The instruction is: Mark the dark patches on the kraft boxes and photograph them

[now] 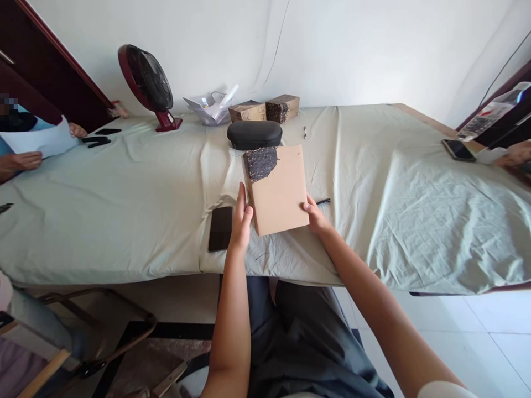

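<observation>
Between my two hands is a tan cardboard box (280, 193), tilted a little, with a dark speckled patch (262, 163) on its upper left corner. My left hand (241, 221) presses against the box's left side, thumb near its edge. At the lower right edge, my right hand (315, 214) grips the box with the thumb on its front face. A black oval case (254, 135) lies just behind the box. To the left of my left hand lies a dark phone (220, 229). A black pen (323, 202) is beside my right hand.
Two patterned boxes (282, 108) and a clear basket (212, 110) stand at the wall, with a dark red fan (149, 83) to their left. A small pen (305, 132) lies behind. One person holds paper (41, 137) at left; another's hand is near a phone (458, 150) at right.
</observation>
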The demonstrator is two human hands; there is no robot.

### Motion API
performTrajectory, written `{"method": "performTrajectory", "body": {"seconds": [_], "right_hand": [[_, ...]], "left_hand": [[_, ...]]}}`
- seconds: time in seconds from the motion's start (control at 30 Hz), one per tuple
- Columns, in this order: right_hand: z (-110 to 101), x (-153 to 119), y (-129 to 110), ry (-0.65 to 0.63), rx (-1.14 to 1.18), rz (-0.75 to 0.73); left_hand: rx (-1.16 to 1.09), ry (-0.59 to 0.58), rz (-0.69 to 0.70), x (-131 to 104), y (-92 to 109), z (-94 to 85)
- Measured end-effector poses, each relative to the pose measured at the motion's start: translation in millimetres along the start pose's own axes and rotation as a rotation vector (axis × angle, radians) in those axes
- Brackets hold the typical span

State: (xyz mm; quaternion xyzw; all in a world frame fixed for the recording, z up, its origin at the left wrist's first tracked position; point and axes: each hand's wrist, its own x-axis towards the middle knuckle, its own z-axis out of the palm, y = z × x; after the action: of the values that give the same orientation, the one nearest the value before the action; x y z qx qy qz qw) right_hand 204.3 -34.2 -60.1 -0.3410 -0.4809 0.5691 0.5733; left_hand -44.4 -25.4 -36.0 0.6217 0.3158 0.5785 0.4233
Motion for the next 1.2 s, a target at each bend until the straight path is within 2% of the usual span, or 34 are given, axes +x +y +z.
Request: {"method": "performTrajectory", "body": {"seconds": [0.1, 0.33, 0.47, 0.7, 0.83, 1.03, 1.2], "right_hand": [[-2, 0, 2, 0.04, -0.003, 0.001], [-4, -3, -9, 0.023, -0.016, -0.003], [-1, -3, -15, -0.052, -0.006, -0.052], [-1, -2, -18, -0.122, -0.014, -0.082], [-3, -4, -17, -0.125, -0.019, -0.084], [-10, -5, -16, -0.105, -0.031, -0.081], [-10, -5, -15, -0.098, -0.029, -0.079]], "left_hand": [[-0.009, -0.031, -0.007, -2, 0, 4.1], [-0.064, -0.079, -0.014, -3, 7, 10.3], [-0.129, -0.082, -0.072, -3, 8, 7.8], [-0.074, -0.056, -0.097, -4, 12, 4.4], [-0.091, -0.075, -0.07, -6, 11, 3.8], [-0.036, -0.086, 0.042, -9, 3, -1.2], [-0.011, -0.084, 0.078, -6, 7, 0.6]]}}
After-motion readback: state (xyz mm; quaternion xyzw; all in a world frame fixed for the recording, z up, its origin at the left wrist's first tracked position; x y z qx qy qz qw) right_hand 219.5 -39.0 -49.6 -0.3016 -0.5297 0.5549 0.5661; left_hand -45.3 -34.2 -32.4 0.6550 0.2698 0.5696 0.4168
